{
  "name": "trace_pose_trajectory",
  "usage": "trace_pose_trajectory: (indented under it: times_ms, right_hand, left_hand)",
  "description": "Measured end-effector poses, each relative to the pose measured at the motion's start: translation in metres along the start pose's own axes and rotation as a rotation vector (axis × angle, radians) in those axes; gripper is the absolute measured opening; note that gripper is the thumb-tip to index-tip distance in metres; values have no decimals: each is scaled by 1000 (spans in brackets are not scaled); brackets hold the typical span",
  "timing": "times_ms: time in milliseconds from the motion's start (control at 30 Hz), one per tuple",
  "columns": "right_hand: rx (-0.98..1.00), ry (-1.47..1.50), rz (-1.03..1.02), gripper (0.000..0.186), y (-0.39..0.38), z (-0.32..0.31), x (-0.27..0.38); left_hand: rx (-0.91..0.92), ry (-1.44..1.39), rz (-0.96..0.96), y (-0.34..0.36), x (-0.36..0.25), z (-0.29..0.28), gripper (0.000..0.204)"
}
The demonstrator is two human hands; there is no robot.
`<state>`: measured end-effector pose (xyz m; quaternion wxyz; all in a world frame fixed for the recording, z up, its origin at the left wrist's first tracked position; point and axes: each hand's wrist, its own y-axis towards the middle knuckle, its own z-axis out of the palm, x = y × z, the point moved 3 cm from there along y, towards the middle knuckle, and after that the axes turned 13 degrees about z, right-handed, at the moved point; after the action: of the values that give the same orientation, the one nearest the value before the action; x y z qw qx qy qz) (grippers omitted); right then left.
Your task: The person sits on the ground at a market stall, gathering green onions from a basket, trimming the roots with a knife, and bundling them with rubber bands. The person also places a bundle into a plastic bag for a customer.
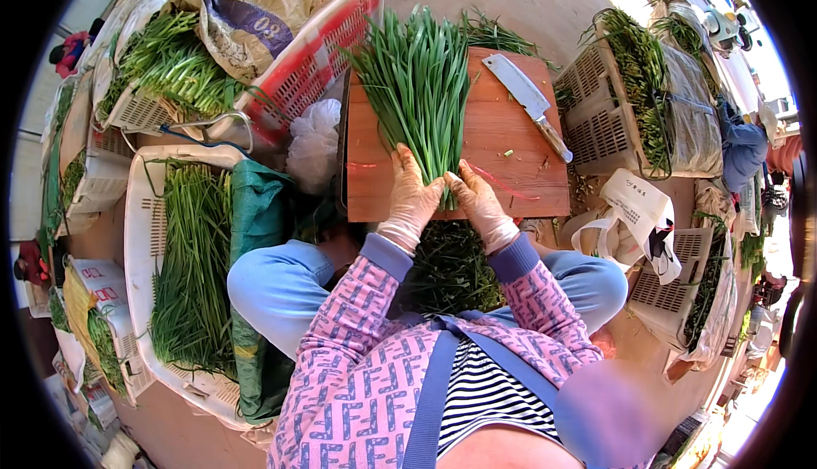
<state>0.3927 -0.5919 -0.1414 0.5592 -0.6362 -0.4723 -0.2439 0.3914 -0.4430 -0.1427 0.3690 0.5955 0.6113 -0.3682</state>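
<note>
A thick bunch of green garlic chives (415,86) lies on a reddish-brown wooden board (532,192), leaves pointing away from me. My left hand (410,192), in a thin translucent glove, is closed round the left side of its stem end. From the right, my gloved right hand (478,201) pinches the same stems, its thumb close to the left thumb. A thin red tie (500,183) runs under the bunch and shows on both sides. To the right rests a cleaver (517,84), its handle toward the board's right edge.
At left, a white crate (140,265) holds long chives beside a green sack (255,273). A red and white crate (319,69) stands behind a crumpled plastic bag (313,145). More crates of greens (596,111) line the right, near a white bag (634,214). Trimmings (451,269) lie below the board.
</note>
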Motion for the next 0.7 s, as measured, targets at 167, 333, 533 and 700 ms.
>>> trace_pose_trajectory:
  times_ms: [167, 333, 533, 700]
  right_hand:
    - [117, 211, 122, 64, -11, -27, -8]
    - [21, 255, 158, 50, -96, -65, 43]
    - [235, 84, -72, 51, -112, -2, 84]
    - [556, -1, -165, 46, -104, 109, 162]
  left_hand:
    - [-182, -582, 5, -24, 21, -37, 89]
    - [-524, -816, 166, -81, -18, -125, 57]
    - [-1125, -206, 151, -215, 13, -344, 36]
    - [-967, 130, -201, -244, 149, -439, 40]
